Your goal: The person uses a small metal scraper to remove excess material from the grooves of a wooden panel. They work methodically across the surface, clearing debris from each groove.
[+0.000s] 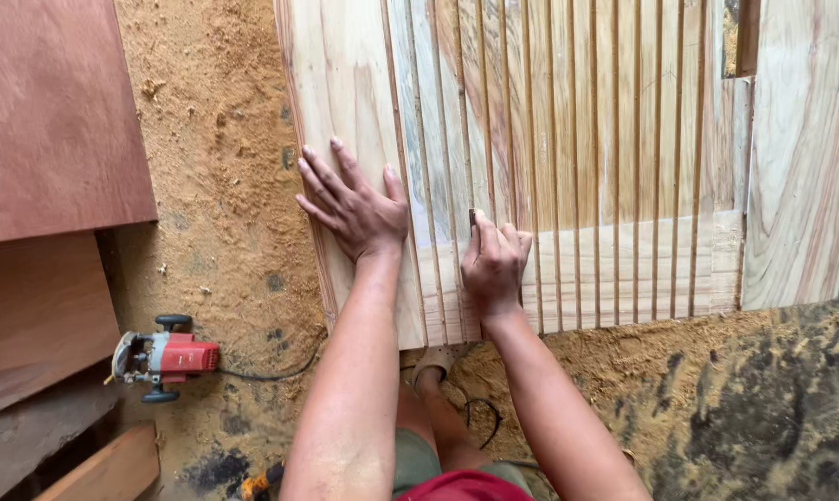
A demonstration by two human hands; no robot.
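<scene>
Both forearms rise from bottom centre, over my red shirt hem (464,486) and one sandalled foot (435,364) on the floor. Left hand (353,206) lies flat, fingers spread wide, palm down on the plain left strip of the pale grooved wood panel (614,139), gripping nothing. Right hand (494,260) is curled closed around a small dark piece (472,217), only its tip showing, pressed into a groove near the panel's lower edge, centre frame. Panel fills the upper middle and right, grooves running vertically. Sawdust-covered floor (215,158) all around. Red electric router (164,358) lies lower left, black cord (271,375) trailing right. Reddish plywood sheets (53,121) upper left.
</scene>
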